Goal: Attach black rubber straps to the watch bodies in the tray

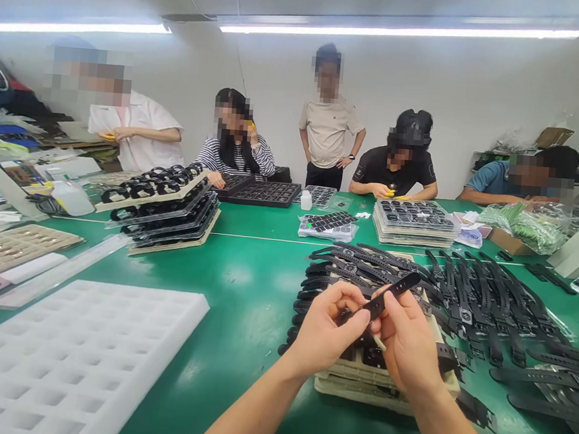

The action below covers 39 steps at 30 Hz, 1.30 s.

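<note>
The green table (pixel 245 274) is stretching wide, five people sitting and standing along its far side, a white foam tray (pixel 73 354) lying at the near left. Black straps (pixel 488 299) are spreading at the right. The left hand (pixel 325 327) and right hand (pixel 405 340) are both pinching one black strap (pixel 388 295), raised over the stacked trays (pixel 357 376)

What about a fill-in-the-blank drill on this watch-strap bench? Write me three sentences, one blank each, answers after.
1. Both hands, the left hand and the right hand, pinch one black ____ between them.
2. The table top is ____ in colour.
3. The white foam tray with empty square pockets lies to the ____ of the hands.

Missing words: strap; green; left
</note>
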Motion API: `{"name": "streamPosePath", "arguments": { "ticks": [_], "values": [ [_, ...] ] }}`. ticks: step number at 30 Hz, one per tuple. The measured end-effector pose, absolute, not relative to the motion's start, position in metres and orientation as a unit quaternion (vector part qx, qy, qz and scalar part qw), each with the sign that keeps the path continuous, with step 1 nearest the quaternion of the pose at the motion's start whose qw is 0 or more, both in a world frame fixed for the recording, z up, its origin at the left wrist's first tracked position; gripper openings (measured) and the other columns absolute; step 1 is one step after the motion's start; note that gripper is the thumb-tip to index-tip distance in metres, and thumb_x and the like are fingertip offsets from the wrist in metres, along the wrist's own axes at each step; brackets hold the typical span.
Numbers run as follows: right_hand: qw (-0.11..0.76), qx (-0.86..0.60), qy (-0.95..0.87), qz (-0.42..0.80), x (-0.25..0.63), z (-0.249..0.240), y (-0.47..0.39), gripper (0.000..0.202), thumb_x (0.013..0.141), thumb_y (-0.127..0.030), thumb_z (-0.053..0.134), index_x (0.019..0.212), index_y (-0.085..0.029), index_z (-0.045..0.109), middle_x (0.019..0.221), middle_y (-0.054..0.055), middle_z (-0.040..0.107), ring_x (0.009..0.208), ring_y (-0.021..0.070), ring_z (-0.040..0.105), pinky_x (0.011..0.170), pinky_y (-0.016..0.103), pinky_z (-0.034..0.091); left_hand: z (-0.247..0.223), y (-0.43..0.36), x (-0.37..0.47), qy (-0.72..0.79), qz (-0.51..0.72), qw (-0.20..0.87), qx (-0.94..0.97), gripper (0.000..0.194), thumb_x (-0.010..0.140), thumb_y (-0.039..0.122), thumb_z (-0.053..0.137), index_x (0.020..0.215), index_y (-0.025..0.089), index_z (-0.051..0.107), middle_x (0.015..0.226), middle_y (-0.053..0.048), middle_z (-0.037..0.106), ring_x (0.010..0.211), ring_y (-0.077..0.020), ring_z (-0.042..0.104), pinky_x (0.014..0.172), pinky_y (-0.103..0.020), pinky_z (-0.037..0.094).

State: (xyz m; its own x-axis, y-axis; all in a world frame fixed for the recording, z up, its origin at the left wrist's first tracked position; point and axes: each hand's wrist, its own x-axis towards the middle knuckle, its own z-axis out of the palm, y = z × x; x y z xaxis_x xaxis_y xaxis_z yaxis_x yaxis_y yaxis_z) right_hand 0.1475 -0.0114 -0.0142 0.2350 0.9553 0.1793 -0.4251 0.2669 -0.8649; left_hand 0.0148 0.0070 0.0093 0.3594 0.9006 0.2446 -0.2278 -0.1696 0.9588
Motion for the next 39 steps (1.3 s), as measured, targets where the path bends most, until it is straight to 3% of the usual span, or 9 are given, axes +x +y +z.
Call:
{"name": "streamPosePath", "arguments": {
  "ticks": [5,10,13,17,22,31,33,36,39],
  "values": [
    [0.656,-0.371,-0.570,0.328,0.155,-0.023,-0.013,0.022,0.105,-0.040,0.055,0.105,-0.027,0.073,0.092,0.003,0.067,0.075,0.0153,0.062,0.066,0.027,0.053,0.004,0.009,0.014,0.296,0.508,0.565,0.578,0.015,0.088,0.027,0.072,0.093,0.018,0.060,0.075,0.001,0.065,0.070,-0.0123,0.061,0.069,-0.023,0.048],
    [0.567,-0.387,-0.716,0.123,0.162,-0.020,-0.009,0.026,0.103,-0.025,0.054,0.118,-0.033,0.074,0.116,0.007,0.061,0.106,0.0232,0.061,0.089,0.038,0.052,-0.001,0.012,0.006,0.236,0.517,0.567,0.596,0.028,0.090,0.030,0.072,0.115,0.020,0.063,0.095,-0.005,0.069,0.085,-0.0164,0.063,0.079,-0.027,0.048],
    [0.547,-0.403,-0.719,0.150,0.165,-0.018,-0.010,0.029,0.100,-0.023,0.058,0.127,-0.034,0.065,0.107,0.003,0.064,0.099,0.0208,0.061,0.087,0.035,0.052,0.001,0.015,0.001,0.215,0.543,0.610,0.535,0.019,0.086,0.028,0.074,0.102,0.020,0.068,0.091,-0.003,0.066,0.083,-0.0152,0.060,0.078,-0.025,0.046],
    [0.496,-0.423,-0.720,0.240,0.165,-0.010,-0.015,0.042,0.097,-0.024,0.062,0.137,-0.034,0.052,0.124,0.002,0.062,0.104,0.0200,0.060,0.090,0.034,0.051,0.010,0.014,-0.007,0.205,0.518,0.659,0.506,0.014,0.079,0.026,0.078,0.087,0.017,0.069,0.083,-0.001,0.062,0.072,-0.0122,0.056,0.069,-0.023,0.043],
    [0.476,-0.409,-0.737,0.251,0.166,0.000,-0.016,0.015,0.102,-0.026,0.052,0.109,-0.028,0.064,0.101,0.001,0.066,0.092,0.0190,0.060,0.081,0.031,0.048,0.014,0.011,-0.011,0.189,0.481,0.710,0.479,0.023,0.069,0.027,0.081,0.079,0.016,0.064,0.075,-0.001,0.061,0.073,-0.0141,0.054,0.070,-0.024,0.040],
    [0.383,-0.459,-0.745,0.295,0.179,0.008,-0.020,0.014,0.101,-0.030,0.052,0.089,-0.024,0.057,0.086,-0.002,0.057,0.077,0.0169,0.053,0.069,0.028,0.045,0.012,0.009,-0.002,0.207,0.504,0.708,0.449,0.038,0.072,0.027,0.085,0.079,0.019,0.049,0.075,0.003,0.055,0.069,-0.0106,0.049,0.068,-0.024,0.035],
    [0.397,-0.461,-0.742,0.283,0.183,0.007,-0.020,0.006,0.100,-0.028,0.055,0.102,-0.026,0.060,0.095,-0.001,0.061,0.084,0.0175,0.057,0.075,0.029,0.049,0.012,0.009,-0.001,0.201,0.493,0.717,0.450,0.035,0.074,0.027,0.082,0.082,0.019,0.048,0.076,0.003,0.055,0.067,-0.0102,0.049,0.068,-0.024,0.036],
    [0.466,-0.415,-0.749,0.224,0.183,0.006,-0.020,0.034,0.099,-0.027,0.057,0.133,-0.031,0.055,0.115,0.003,0.062,0.100,0.0198,0.060,0.087,0.031,0.052,0.010,0.009,0.000,0.213,0.446,0.726,0.478,0.027,0.074,0.024,0.076,0.083,0.019,0.050,0.072,0.004,0.051,0.063,-0.0094,0.044,0.065,-0.024,0.034],
    [0.455,-0.362,-0.788,0.201,0.178,0.006,-0.020,0.036,0.102,-0.027,0.055,0.137,-0.034,0.058,0.112,0.004,0.062,0.101,0.0213,0.062,0.088,0.033,0.055,0.010,0.008,0.002,0.240,0.395,0.731,0.502,0.025,0.068,0.016,0.072,0.083,0.019,0.052,0.072,0.004,0.049,0.063,-0.0094,0.042,0.062,-0.023,0.032]
  ]
}}
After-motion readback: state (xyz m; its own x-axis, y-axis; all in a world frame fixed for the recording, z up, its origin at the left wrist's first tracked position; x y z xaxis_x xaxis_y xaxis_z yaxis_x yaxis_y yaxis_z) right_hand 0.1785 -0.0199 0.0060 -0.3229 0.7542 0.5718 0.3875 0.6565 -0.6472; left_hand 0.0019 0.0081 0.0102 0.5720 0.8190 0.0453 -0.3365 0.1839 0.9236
